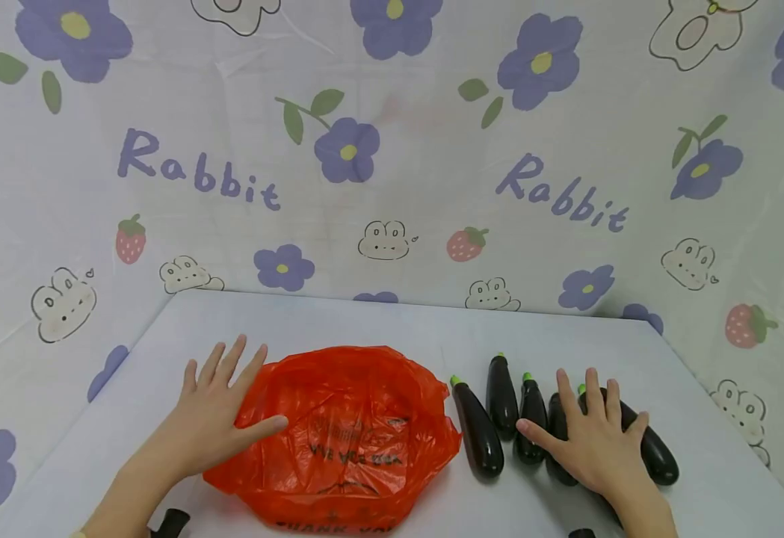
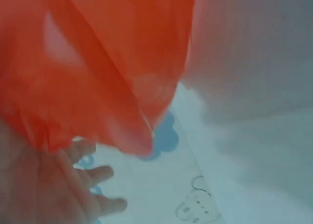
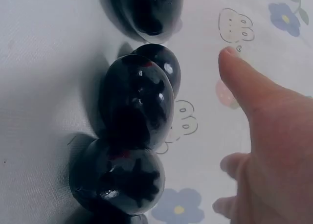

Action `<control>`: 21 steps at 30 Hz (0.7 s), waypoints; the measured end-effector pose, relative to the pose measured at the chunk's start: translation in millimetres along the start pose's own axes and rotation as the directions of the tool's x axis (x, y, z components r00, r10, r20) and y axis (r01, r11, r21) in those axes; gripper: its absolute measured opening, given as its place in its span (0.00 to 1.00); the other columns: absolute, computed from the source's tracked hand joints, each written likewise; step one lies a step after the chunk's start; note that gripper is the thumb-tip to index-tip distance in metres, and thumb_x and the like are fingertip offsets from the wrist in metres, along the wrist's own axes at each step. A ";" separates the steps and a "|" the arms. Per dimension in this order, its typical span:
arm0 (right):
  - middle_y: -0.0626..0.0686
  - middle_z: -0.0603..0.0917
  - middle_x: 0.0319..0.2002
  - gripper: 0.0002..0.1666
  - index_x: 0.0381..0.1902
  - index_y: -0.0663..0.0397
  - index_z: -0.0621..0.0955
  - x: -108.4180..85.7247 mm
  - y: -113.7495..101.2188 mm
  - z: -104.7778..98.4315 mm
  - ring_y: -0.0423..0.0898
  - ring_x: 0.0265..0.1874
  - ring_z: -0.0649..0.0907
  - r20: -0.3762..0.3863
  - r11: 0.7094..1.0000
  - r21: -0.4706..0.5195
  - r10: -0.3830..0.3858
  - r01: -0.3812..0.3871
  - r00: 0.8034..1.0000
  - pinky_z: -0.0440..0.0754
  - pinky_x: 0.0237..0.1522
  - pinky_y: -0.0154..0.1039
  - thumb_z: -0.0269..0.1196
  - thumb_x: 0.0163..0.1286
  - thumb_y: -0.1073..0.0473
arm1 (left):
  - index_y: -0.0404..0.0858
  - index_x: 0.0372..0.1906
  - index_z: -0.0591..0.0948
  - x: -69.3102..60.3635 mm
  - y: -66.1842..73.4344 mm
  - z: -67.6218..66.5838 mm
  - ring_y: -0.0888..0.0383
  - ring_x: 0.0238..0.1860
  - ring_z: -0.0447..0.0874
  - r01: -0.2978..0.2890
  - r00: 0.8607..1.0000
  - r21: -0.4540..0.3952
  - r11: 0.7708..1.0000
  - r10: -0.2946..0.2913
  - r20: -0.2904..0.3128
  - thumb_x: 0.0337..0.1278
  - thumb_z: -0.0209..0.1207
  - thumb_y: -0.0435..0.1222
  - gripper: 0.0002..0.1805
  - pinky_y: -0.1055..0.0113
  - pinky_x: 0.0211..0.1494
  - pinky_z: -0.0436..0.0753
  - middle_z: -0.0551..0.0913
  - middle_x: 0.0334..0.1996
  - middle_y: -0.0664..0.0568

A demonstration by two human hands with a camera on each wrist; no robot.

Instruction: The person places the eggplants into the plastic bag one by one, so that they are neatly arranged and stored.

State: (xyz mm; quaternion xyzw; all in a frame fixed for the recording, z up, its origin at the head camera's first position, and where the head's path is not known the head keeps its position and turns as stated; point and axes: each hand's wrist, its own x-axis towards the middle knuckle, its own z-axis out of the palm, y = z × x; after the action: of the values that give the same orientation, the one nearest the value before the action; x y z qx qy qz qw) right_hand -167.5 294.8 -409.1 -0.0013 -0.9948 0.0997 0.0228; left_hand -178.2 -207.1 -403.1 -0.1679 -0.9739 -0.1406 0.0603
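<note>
A red plastic bag (image 1: 358, 403) with dark printing lies spread on the white table. Over its left edge is my left hand (image 1: 210, 426), fingers spread and thumb across the bag; whether it touches I cannot tell. The bag (image 2: 107, 62) fills much of the left wrist view, above the hand (image 2: 39, 180). Right of the bag, several dark glossy eggplants with green tips lie side by side, the nearest eggplant (image 1: 479, 433) slanting. My right hand (image 1: 596, 444) spreads over the rightmost ones, partly hiding them. In the right wrist view, the hand (image 3: 279, 121) is apart from the rounded eggplant ends (image 3: 137, 104).
The white table (image 1: 284, 314) ends at a back edge against a hanging cloth (image 1: 418, 172) printed with flowers, rabbits and strawberries. Small black pieces (image 1: 171, 523) show near each wrist at the bottom of the head view.
</note>
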 end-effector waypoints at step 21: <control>0.74 0.61 0.67 0.40 0.67 0.66 0.70 5.1 18.8 -9.8 0.75 0.64 0.60 -0.216 0.934 0.338 -0.047 0.120 0.975 0.60 0.55 0.74 0.61 0.71 0.40 | 0.51 0.77 0.59 -28.8 -31.6 19.5 0.35 0.67 0.63 -0.011 0.994 -0.472 0.882 0.062 0.092 0.39 0.74 0.60 0.58 0.45 0.51 0.80 0.62 0.72 0.43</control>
State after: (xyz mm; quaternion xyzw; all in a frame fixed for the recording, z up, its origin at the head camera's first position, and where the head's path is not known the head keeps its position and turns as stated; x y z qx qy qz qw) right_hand -172.2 315.2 -403.0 0.0350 -0.9528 0.2726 0.1291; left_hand -163.5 -238.9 -434.4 -0.2029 -0.9091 -0.3625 -0.0304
